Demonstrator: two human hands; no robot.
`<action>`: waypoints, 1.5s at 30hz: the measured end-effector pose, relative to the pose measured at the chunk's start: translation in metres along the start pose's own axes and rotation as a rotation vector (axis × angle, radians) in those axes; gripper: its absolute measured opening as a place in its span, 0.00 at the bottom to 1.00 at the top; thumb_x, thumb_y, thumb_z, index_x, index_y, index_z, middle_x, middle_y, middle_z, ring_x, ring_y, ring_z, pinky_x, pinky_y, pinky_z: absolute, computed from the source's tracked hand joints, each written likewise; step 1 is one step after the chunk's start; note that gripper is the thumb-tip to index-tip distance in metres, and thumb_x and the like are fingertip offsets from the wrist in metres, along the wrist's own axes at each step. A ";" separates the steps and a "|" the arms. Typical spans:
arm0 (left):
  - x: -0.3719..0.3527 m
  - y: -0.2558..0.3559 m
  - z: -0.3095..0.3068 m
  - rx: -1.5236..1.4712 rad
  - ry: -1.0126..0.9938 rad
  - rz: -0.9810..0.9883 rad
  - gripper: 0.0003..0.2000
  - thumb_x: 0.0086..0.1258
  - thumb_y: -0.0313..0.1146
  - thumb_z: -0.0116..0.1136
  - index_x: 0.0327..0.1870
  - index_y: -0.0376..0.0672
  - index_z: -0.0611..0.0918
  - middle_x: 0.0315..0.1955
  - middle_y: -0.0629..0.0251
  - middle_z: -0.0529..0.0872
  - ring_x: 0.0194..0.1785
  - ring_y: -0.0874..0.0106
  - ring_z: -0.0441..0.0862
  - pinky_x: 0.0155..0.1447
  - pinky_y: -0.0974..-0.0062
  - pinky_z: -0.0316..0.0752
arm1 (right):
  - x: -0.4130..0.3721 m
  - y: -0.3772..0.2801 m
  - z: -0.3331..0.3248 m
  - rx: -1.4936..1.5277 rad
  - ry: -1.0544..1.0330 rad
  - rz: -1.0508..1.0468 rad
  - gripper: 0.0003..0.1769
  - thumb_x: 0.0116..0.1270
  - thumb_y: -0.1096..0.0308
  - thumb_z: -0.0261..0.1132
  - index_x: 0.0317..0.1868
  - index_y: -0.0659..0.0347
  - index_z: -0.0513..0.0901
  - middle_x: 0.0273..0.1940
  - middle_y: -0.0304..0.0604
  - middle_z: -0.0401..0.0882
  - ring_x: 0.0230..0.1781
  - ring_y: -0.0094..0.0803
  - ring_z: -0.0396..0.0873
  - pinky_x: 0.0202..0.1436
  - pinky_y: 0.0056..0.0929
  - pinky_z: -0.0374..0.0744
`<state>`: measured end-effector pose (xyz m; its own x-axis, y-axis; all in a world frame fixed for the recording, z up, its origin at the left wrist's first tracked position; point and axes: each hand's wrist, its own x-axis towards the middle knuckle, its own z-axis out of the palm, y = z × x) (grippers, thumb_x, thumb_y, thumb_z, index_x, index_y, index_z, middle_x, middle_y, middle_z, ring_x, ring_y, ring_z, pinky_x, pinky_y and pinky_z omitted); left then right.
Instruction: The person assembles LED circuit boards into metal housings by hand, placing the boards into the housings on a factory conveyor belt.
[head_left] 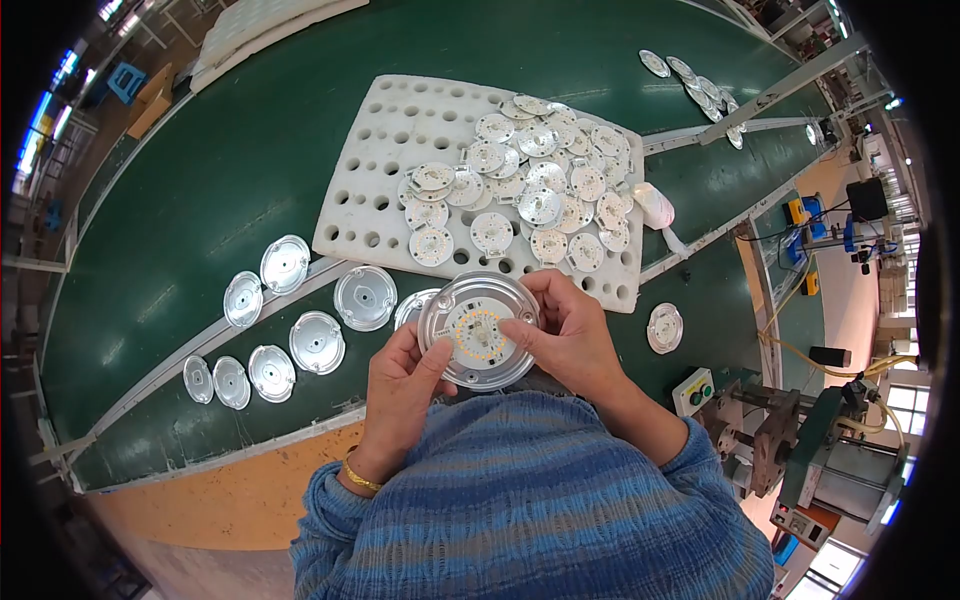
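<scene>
A round silver metal lamp base (436, 372) is held up in front of my chest, and a white round LED board (482, 336) with a ring of yellow chips lies inside it. My left hand (400, 385) grips the base by its lower left rim, with the thumb on the board's edge. From the right, my right hand (572, 335) curls round the rim and presses its thumb on the board. Behind them a white foam sheet (385, 120) with holes carries a heap of similar LED boards (540, 206). Another metal base is partly hidden behind the held one.
Several bare metal bases (317, 342) lie in rows on the green work surface (200, 190) at left. A base with a board (664, 328) sits at right, near a control box (692, 392) and a machine (790, 430). More discs (705, 92) lie at far right.
</scene>
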<state>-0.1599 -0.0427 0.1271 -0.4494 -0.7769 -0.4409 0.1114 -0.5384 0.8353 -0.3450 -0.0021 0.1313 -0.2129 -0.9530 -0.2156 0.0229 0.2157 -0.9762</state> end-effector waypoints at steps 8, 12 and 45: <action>0.001 -0.001 -0.001 0.005 0.000 -0.006 0.12 0.69 0.32 0.53 0.50 0.37 0.75 0.35 0.70 0.81 0.31 0.86 0.75 0.29 0.89 0.73 | 0.000 0.002 -0.002 -0.046 0.000 0.017 0.17 0.57 0.72 0.66 0.44 0.68 0.71 0.31 0.35 0.77 0.23 0.12 0.68 0.23 0.14 0.66; 0.001 -0.001 0.000 -0.003 0.004 -0.010 0.12 0.69 0.32 0.53 0.50 0.37 0.75 0.35 0.70 0.81 0.32 0.86 0.75 0.29 0.88 0.73 | 0.001 0.004 -0.001 -0.050 0.008 -0.015 0.17 0.56 0.72 0.66 0.44 0.67 0.71 0.30 0.35 0.77 0.23 0.12 0.67 0.23 0.14 0.66; 0.007 -0.003 0.009 0.014 0.028 -0.049 0.13 0.71 0.36 0.48 0.51 0.40 0.74 0.39 0.64 0.81 0.36 0.78 0.81 0.31 0.88 0.75 | -0.034 0.095 -0.155 0.203 0.873 0.022 0.06 0.64 0.72 0.57 0.40 0.61 0.77 0.31 0.34 0.77 0.21 0.16 0.71 0.20 0.16 0.71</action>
<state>-0.1713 -0.0436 0.1240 -0.4294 -0.7586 -0.4900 0.0773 -0.5714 0.8170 -0.4868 0.0833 0.0500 -0.8757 -0.4300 -0.2196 0.1900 0.1112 -0.9755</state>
